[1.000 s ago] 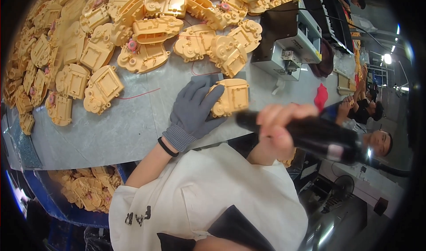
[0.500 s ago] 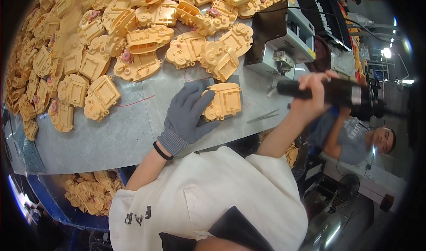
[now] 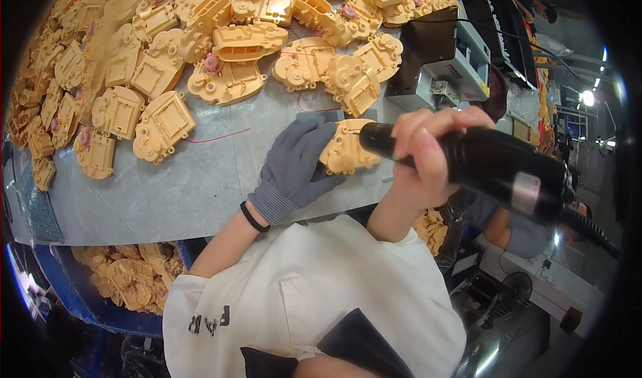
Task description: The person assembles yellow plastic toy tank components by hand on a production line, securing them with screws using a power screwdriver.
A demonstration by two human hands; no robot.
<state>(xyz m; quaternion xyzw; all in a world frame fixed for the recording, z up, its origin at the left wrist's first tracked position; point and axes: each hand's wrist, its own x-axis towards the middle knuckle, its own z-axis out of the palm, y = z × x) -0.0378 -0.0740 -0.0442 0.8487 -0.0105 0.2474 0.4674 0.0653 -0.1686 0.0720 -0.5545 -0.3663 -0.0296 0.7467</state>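
My left hand (image 3: 294,157), in a grey knit glove, holds a yellow plastic housing (image 3: 342,153) against the table (image 3: 221,197). Its fingers lie over the housing's left side, with the thumb by the lower edge. My bare right hand (image 3: 428,150) is wrapped round a black electric screwdriver (image 3: 498,167), tilted nearly level, its cord trailing off to the right. The screwdriver's thin bit points left over the upper part of the housing. Whether the bit touches a screw is too small to tell. The screwdriver's nose hides the housing's right part.
Many similar yellow housings (image 3: 164,127) are heaped across the far and left table, some with red parts. A red wire (image 3: 217,138) lies nearby. Right of the heap stands a grey boxy machine (image 3: 461,63). A blue bin (image 3: 63,277) of housings sits below the table's left edge.
My right hand has brought the screwdriver left and down, from beside the machine to over the housing. My left hand stays on the housing. The view has shifted slightly.
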